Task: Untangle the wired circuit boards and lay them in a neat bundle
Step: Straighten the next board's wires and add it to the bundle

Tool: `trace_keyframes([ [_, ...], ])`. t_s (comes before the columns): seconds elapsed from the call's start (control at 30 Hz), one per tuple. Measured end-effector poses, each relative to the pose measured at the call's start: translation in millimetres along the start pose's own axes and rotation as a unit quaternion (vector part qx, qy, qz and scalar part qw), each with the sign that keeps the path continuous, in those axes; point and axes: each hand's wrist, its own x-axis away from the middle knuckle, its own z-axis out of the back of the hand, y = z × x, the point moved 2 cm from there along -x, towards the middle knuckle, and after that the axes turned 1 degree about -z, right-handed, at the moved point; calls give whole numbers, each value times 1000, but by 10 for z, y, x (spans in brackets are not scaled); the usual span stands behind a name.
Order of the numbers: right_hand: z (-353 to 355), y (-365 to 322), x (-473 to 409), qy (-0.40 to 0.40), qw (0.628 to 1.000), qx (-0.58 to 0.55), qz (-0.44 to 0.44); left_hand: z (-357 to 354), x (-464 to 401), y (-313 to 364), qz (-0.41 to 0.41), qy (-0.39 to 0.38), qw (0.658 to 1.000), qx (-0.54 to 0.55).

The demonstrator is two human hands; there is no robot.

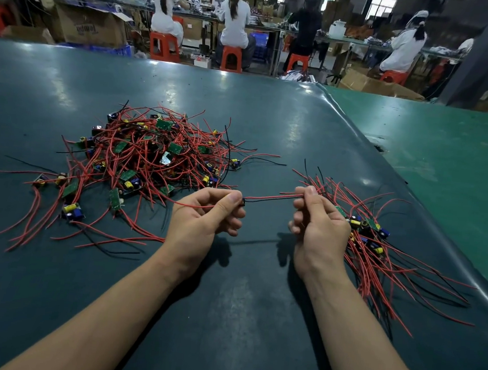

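1. A wired circuit board (243, 201) is held in the air between the two hands, low over the dark green table mat (226, 315); only a small dark edge of it is seen at the left fingertips.
2. The board is pinched by the left hand (205, 215) between thumb and forefinger, the other fingers being curled loosely beneath; the forearm is stretched forward from the lower left.
3. The board's red and black wires (268, 199) are drawn nearly level to the right hand (319, 220), where they are pinched between thumb and forefinger.
4. The right hand's remaining fingers are curled toward the palm; whether more is gripped inside cannot be told. Its forearm comes in from the lower right.
5. A sorted bundle (378, 245) of boards is laid just beside the right hand, boards gathered at the middle and wires fanned both ways.
6. A tangled heap (151, 160) of boards and red wires lies beyond the left hand, on the left of the mat.
7. Seated workers (235, 20) on orange stools (231, 59) are seen at benches past the table.
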Motion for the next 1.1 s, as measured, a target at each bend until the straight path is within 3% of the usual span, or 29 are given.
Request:
trace_keyframes([
  [0.13, 18, 13, 6, 26, 1000, -16, 4, -4, 6, 13, 18, 2, 1000, 21],
  [0.3, 153, -71, -92, 111, 989, -95, -16, 96, -59, 77, 55, 96, 986, 127],
  [0.33, 140, -70, -85, 92, 993, -74, -26, 109, -70, 83, 60, 104, 983, 139],
  [0.4, 29, -13, 12, -33, 998, 25, -55, 89, -65, 79, 69, 97, 982, 146],
  [0.5, -153, 129, 216, -271, 949, 122, -108, 23, -36, 29, 73, 49, 992, 94],
  [0.6, -169, 162, 267, -341, 927, 133, -81, -10, -10, -11, 68, -5, 998, 8],
  [0.83, -194, 111, 291, -226, 959, 172, 16, -38, -7, -16, 60, -28, 997, -33],
  [1.0, -136, 64, 261, -124, 979, 152, 52, 88, -123, 25, 62, 117, 990, 57],
  [1.1, -88, 5, 206, -23, 993, 89, 73, 269, -175, 75, 36, 201, 975, 92],
])
